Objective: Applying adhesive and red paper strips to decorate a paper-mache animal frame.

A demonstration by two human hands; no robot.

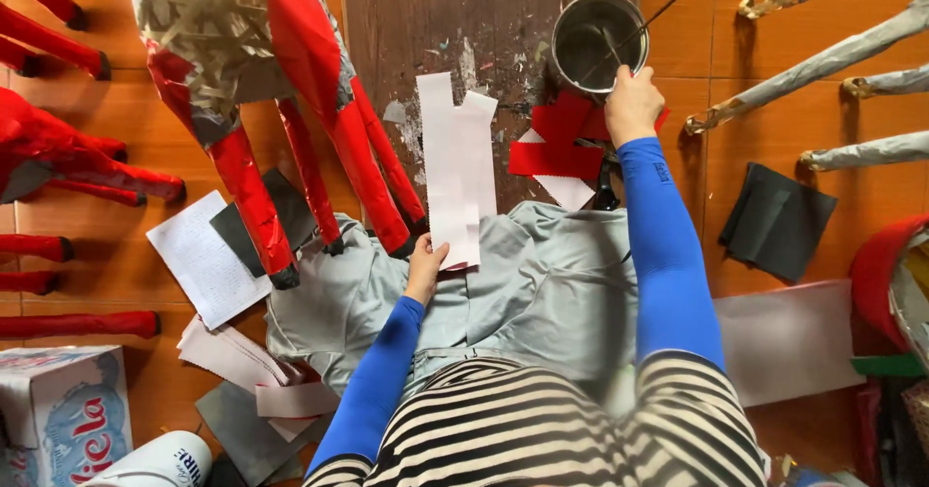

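My left hand (pixel 426 266) pinches bottom edge of white paper strip (pixel 455 163), pinning it flat on dark board (pixel 387 32). My right hand (pixel 633 103), at 1 o'clock, closed on thin stick (pixel 650 19), probably brush, dipped in metal pot (pixel 595 37). Red paper pieces (pixel 556 144) just beside pot, within reach.

Person wore a black-and-white striped top, tight bright blue sleeves down to both wrists. Right sleeve (pixel 666 245) had a small dark marking, up nearest the pot (pixel 597 40).
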